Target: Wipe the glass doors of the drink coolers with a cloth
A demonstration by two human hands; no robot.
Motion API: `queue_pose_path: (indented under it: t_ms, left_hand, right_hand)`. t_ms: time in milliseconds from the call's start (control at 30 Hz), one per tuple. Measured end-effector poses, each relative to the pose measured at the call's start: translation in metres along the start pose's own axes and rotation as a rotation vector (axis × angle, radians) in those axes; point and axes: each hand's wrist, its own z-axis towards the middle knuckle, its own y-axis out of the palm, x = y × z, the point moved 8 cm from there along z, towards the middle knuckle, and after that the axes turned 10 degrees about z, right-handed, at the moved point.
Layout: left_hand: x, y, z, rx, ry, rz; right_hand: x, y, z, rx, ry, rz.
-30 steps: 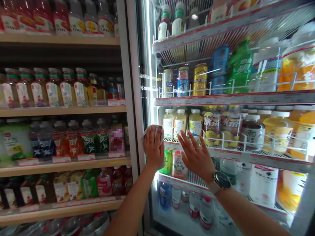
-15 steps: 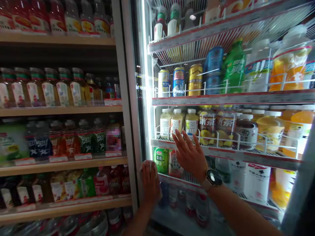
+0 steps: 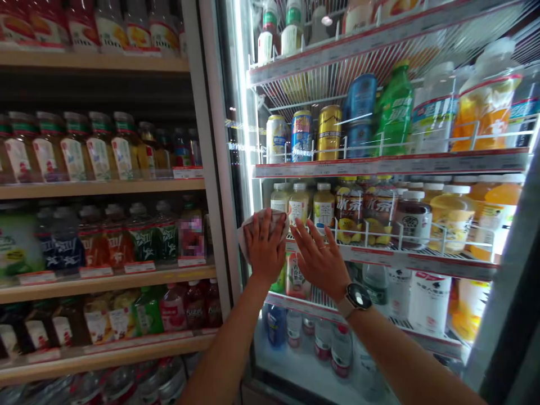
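My left hand (image 3: 266, 244) presses a pale cloth (image 3: 247, 233) flat against the glass door of a lit drinks cooler, near the door's left edge. The cloth shows around its spread fingers. Just to the right, my right hand (image 3: 323, 259) has its fingers apart and holds nothing; it is up at the glass in front of the shelf edge. A watch (image 3: 358, 296) is on the right wrist. Behind the hands stand small tea bottles (image 3: 324, 205) and dark iced tea bottles (image 3: 349, 211).
Wooden shelves (image 3: 105, 188) with rows of bottles fill the left side. A grey frame (image 3: 211, 140) stands between them and the cooler. Cans (image 3: 329, 132), a green bottle (image 3: 394, 112) and juice bottles sit on wire racks inside.
My left hand has moved up and slightly right with the cloth, from the lower door edge to beside my right hand. The right hand has shifted slightly, and the view has moved a little.
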Motion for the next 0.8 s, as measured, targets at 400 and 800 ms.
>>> queue_pose_path:
  t_ms: [400, 800]
  left_hand:
    - [0.031, 0.023, -0.132, 0.000, 0.034, 0.008]
    - [0.004, 0.011, -0.049, 0.020, 0.004, 0.024]
  right_hand:
    - [0.001, 0.002, -0.001, -0.003, 0.013, 0.011]
    - [0.000, 0.001, 0.000, -0.012, -0.005, -0.011]
